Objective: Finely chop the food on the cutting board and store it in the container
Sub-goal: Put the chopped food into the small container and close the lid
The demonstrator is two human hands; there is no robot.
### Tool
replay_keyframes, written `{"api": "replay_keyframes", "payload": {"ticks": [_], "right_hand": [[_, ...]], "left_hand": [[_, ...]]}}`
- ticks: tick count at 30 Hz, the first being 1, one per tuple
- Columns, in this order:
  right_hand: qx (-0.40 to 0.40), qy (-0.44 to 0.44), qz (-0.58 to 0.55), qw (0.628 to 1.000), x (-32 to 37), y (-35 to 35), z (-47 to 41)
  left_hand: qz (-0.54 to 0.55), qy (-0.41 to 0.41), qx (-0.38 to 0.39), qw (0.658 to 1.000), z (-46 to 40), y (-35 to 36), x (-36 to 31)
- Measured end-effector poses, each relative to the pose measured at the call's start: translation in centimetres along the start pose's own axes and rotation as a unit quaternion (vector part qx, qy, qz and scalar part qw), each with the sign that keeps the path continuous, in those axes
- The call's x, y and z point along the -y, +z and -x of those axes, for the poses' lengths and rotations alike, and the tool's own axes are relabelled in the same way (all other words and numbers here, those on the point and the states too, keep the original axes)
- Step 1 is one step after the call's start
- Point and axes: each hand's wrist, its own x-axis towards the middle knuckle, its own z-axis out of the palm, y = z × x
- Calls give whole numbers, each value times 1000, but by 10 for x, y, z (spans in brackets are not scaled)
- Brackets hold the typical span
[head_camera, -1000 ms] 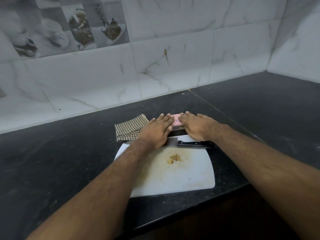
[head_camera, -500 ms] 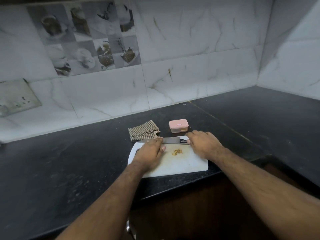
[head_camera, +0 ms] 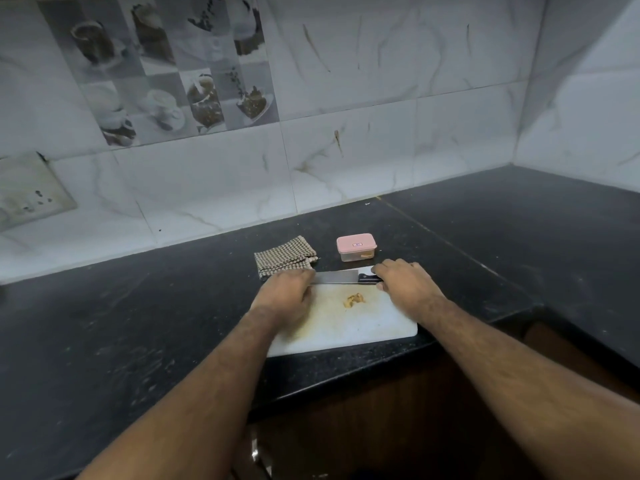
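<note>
A white cutting board lies at the counter's front edge. On it sits a small pile of yellowish food. A knife lies flat along the board's far edge, blade to the left. My right hand covers the rear of its black handle, fingers above it and thumb below. My left hand rests on the board's left side with curled fingers at the blade's tip, holding nothing. Behind the knife stands a small clear container with its pink lid on.
A folded checked cloth lies left of the container, just behind my left hand. The black counter runs left and turns a corner at the right. A tiled wall stands behind, with a socket plate at the far left.
Both hands have drawn back from the pink container to the knife. My right hand has come over the handle. The view has pulled back and risen.
</note>
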Motion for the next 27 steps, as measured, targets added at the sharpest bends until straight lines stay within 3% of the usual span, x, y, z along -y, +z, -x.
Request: {"api": "replay_keyframes", "payload": {"ticks": [4,14,20,27], "right_hand": [[-18,-16,-12,1000,-10,-2,-1],[-126,-61,-45,989,-18,-31,-10],[-114,-46,-65,990,-34,-31,-25],[-73,-42,96,992,-65,-15,-63]], "left_hand": [[-44,-18,41,998,-14,-1,5],[-114,-44,-62,991,-27,-22,-2],[-181,-35,-68,980,-50,-30,2],[-37,-46,-28,998,-109,-10,8]]}}
